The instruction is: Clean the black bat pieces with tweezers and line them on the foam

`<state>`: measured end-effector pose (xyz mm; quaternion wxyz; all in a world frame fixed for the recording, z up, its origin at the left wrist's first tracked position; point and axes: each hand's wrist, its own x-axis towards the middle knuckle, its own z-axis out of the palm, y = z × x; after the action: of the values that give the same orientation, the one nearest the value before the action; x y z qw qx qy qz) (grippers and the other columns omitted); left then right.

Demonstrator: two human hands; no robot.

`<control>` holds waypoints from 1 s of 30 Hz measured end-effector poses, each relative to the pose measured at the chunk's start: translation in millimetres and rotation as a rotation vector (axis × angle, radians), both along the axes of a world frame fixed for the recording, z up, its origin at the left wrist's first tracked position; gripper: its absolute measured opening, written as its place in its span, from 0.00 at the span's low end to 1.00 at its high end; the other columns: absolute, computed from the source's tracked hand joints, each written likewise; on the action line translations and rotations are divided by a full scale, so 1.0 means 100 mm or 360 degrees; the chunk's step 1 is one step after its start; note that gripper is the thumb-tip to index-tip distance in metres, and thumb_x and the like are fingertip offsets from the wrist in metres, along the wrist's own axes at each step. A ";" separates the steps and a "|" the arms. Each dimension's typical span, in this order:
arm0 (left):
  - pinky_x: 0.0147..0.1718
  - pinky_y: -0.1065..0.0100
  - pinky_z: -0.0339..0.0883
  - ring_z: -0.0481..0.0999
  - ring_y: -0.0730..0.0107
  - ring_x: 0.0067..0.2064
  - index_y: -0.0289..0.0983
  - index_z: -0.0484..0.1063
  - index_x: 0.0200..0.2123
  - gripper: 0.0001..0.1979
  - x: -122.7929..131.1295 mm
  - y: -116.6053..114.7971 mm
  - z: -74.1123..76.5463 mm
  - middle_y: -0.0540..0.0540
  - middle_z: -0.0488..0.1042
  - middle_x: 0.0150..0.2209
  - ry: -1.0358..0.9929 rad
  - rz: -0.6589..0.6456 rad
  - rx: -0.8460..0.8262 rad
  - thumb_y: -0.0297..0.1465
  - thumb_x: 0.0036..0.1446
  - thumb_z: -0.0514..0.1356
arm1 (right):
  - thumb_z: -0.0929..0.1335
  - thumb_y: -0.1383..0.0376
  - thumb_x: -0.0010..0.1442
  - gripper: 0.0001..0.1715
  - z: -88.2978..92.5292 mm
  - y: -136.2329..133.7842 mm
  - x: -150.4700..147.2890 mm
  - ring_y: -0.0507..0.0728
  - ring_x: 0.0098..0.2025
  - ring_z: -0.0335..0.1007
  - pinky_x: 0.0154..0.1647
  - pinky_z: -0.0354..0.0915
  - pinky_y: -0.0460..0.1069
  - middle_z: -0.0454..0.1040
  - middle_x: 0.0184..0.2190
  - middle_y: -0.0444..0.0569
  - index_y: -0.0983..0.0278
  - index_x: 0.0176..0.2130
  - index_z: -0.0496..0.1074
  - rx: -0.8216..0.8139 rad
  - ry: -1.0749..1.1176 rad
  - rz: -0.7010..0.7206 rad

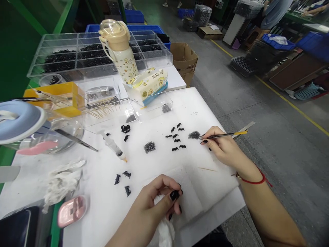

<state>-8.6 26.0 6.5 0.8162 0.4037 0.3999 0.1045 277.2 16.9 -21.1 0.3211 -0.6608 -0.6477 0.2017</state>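
Note:
My right hand (222, 147) pinches a thin stick tool with a yellow band (226, 134); its tip touches a small pile of tiny dark beads (194, 135) on the white foam sheet (108, 206). Several small black bat-shaped pieces (177, 138) lie just left of that pile. My left hand (156, 202) is curled near the front edge, fingers closed on a crumpled white tissue (164, 230). Three more bat pieces (123, 181) lie to its left.
A second bead pile (149, 146) and a syringe (113, 144) lie mid-sheet. A clear compartment tray (97, 51), a beige bottle (118, 48), a tissue pack (149, 85), a yellow box (61, 96), a glass bowl with tweezers (51, 137) and a pink case (72, 210) stand behind and left. Cardboard box (183, 58) and factory floor lie to the right.

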 end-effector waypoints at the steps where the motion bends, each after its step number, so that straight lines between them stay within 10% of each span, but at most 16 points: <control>1: 0.32 0.68 0.58 0.65 0.69 0.30 0.39 0.71 0.37 0.12 0.00 0.00 0.00 0.49 0.74 0.27 -0.0007 0.0000 0.0004 0.41 0.60 0.62 | 0.63 0.55 0.69 0.16 0.00 0.00 0.00 0.53 0.34 0.69 0.37 0.67 0.51 0.71 0.34 0.47 0.65 0.38 0.69 0.0000 0.0000 -0.0001; 30: 0.33 0.69 0.60 0.67 0.69 0.31 0.40 0.72 0.39 0.08 -0.03 -0.01 -0.03 0.49 0.74 0.28 -0.0003 -0.0045 0.0050 0.37 0.61 0.61 | 0.65 0.54 0.68 0.18 0.01 0.01 0.00 0.52 0.32 0.71 0.36 0.70 0.51 0.73 0.33 0.46 0.66 0.38 0.70 -0.0123 0.0151 -0.0073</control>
<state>-11.9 24.9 3.1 0.8116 0.4219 0.3917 0.0995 277.6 18.3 -20.1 0.3303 -0.6770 -0.6082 0.2502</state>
